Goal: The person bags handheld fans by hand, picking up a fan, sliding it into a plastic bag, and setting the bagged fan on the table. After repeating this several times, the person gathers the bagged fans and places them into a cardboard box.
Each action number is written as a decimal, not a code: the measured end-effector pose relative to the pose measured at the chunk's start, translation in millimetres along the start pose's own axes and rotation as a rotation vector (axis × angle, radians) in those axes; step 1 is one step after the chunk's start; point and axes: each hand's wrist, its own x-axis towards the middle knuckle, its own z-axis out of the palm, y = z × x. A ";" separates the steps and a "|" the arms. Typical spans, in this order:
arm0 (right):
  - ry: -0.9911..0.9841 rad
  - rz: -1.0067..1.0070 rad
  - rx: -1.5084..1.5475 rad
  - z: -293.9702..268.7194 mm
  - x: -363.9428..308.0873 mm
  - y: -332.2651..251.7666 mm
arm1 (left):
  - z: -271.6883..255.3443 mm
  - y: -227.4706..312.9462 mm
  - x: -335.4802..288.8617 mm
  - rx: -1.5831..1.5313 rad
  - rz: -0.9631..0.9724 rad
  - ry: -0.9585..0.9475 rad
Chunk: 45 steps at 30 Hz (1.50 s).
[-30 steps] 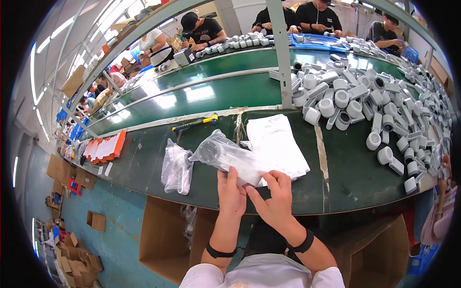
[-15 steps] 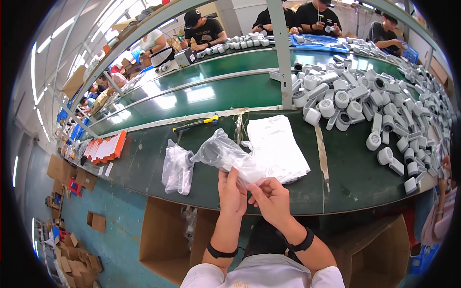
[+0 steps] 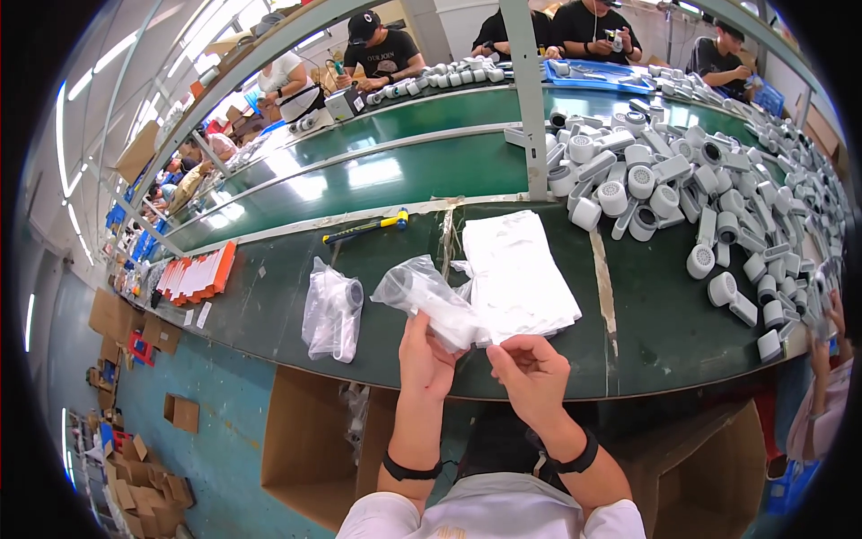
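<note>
A clear plastic bag with a grey, hair-dryer-shaped device (image 3: 415, 286) inside is gripped by my left hand (image 3: 426, 359), which holds it tilted just above the bench. My right hand (image 3: 534, 373) is beside the bag's lower end, thumb and forefinger pinched; whether bag film or something else small lies between them I cannot make out. Left of them, a second bagged device (image 3: 334, 314) lies flat on the dark green bench. Behind my right hand sits a stack of flat white plastic bags (image 3: 519, 274).
Many loose grey devices (image 3: 642, 184) are heaped at the right. A yellow-and-black hammer (image 3: 366, 227) lies behind the bags, and orange-and-white cards (image 3: 199, 274) at the left. Open cartons (image 3: 310, 449) stand below the bench edge. A metal post (image 3: 530, 108) rises mid-bench; people work beyond the conveyor.
My right hand has moved right, away from my left hand and the bag's middle. The bagged device in my left hand has shifted slightly and sits a little lower.
</note>
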 end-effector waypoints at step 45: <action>-0.259 0.015 -0.528 -60.1 -23.8 55.6 | -191.7 161.1 75.7 1.672 0.605 0.485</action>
